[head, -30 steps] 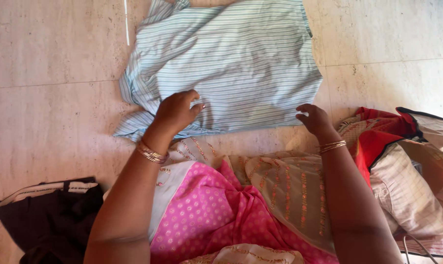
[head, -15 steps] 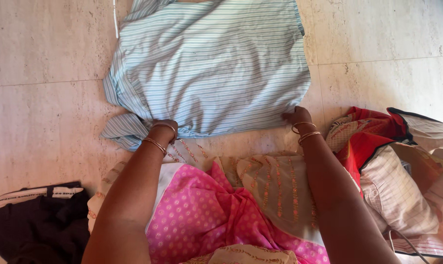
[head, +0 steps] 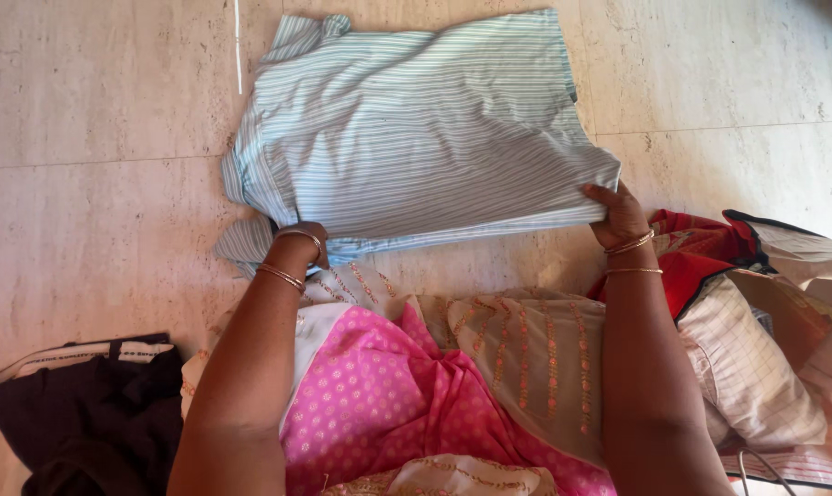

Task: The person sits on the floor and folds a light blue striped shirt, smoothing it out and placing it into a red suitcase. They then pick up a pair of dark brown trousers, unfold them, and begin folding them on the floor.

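striped pale blue shirt (head: pixel 416 129) is spread flat on the tiled floor (head: pixel 94 230), its near hem gripped at both corners so the cloth is kept taut. left hand (head: pixel 301 246) and right hand (head: pixel 622 216) have fingers clamped on it. dark garment (head: pixel 85 404) and red clothes pile (head: pixel 756 303) are seen at the floor's near edges.

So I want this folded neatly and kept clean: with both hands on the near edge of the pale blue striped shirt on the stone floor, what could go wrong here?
1. The pale blue striped shirt is already rumpled at its left side, where a sleeve sticks out; a fold might trap those creases.
2. The left hand grips lower than the right hand, so the edge may lift unevenly.
3. The red patterned cloth lies close by the right hand and could snag.
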